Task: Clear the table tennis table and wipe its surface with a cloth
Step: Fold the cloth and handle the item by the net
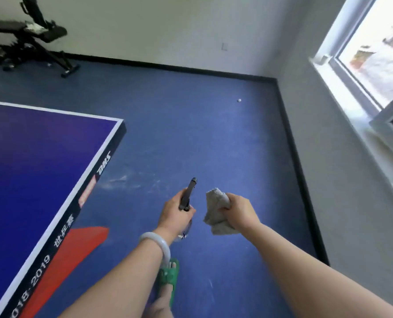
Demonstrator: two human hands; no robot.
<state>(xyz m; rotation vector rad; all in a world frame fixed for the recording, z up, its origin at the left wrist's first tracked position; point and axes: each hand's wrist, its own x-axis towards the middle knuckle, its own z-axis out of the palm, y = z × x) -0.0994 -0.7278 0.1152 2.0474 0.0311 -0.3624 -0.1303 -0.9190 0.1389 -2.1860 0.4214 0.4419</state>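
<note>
Head view: right hand (239,212) fingers curl round a bunched grey cloth (215,203). It looks soft and light, best gripped mid-wad. Left hand (172,214) grips a dark slim object (188,193). Both hang beyond the table's (30,157) right-hand edge, apart from it.

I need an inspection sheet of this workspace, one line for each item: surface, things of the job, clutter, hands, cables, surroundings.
Surface: table tennis table, blue top with white edge line; only one corner in view.
Job's things: cloth, bunched, held off the table.
Clutter: white ball on the floor, apart from the table.
Grippers: left hand grips a dark slim object; right hand grips the cloth.
Cables: nothing seen.
Surroundings: exercise bench by the far wall; window on the right.
</note>
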